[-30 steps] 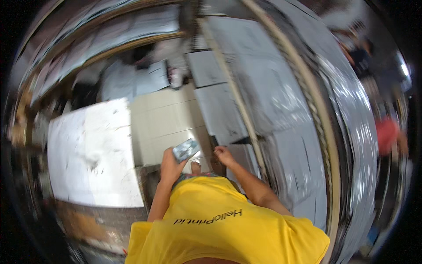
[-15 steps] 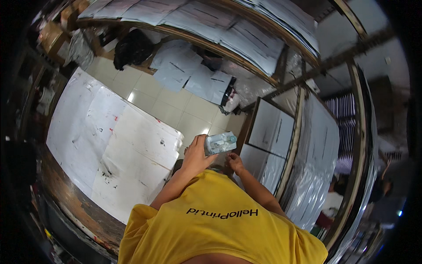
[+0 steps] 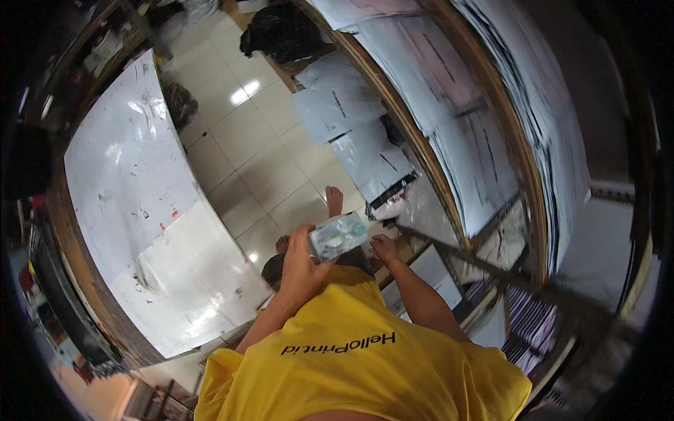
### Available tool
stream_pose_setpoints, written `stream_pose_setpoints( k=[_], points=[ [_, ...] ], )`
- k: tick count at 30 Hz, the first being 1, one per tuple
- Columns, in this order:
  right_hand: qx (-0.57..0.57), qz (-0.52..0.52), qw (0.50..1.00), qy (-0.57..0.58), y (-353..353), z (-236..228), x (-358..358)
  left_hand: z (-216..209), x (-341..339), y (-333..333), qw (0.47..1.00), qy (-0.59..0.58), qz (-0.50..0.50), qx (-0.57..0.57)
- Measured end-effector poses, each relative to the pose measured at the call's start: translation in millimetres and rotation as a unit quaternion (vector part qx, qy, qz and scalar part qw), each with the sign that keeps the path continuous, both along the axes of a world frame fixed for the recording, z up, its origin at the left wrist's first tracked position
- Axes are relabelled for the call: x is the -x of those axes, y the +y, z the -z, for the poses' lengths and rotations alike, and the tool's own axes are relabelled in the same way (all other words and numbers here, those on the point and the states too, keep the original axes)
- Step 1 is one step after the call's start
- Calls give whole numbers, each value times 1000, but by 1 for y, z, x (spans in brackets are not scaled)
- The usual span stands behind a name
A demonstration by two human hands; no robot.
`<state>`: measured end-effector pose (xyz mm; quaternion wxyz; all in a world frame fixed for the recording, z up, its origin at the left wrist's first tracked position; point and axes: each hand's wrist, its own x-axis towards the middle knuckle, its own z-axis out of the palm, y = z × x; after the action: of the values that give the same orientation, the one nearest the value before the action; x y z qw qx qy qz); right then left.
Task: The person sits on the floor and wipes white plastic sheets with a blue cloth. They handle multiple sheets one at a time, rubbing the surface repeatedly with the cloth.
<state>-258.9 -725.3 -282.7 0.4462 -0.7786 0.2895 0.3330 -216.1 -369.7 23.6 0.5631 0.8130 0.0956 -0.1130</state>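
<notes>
Tiled floor (image 3: 242, 165) shows between a table (image 3: 74, 221) spread with white sheets (image 3: 126, 175) and a loaded shelf (image 3: 415, 142). From where I stand, the person's left hand (image 3: 300, 266) has fingers and thumb closed around a pale box (image 3: 339, 237), at waist height; the right hand (image 3: 382, 248) curls just beside it, though whether those fingers pinch anything I can't tell
</notes>
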Motion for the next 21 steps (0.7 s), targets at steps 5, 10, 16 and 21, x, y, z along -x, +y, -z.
stream_pose_setpoints(
  k=[5,10,16,21],
  points=[
    [-15,-65,998,-14,0,15,-142,40,-31,-32,990,17,-141,-5],
    [-25,-63,998,-2,-5,44,-243,123,-47,-43,948,58,-300,86],
    [22,-106,994,31,-16,152,-277,220,-72,-26,945,71,-318,-39],
    [181,-70,980,-36,-40,255,-272,326,-55,22,935,50,-339,-87]
  ],
)
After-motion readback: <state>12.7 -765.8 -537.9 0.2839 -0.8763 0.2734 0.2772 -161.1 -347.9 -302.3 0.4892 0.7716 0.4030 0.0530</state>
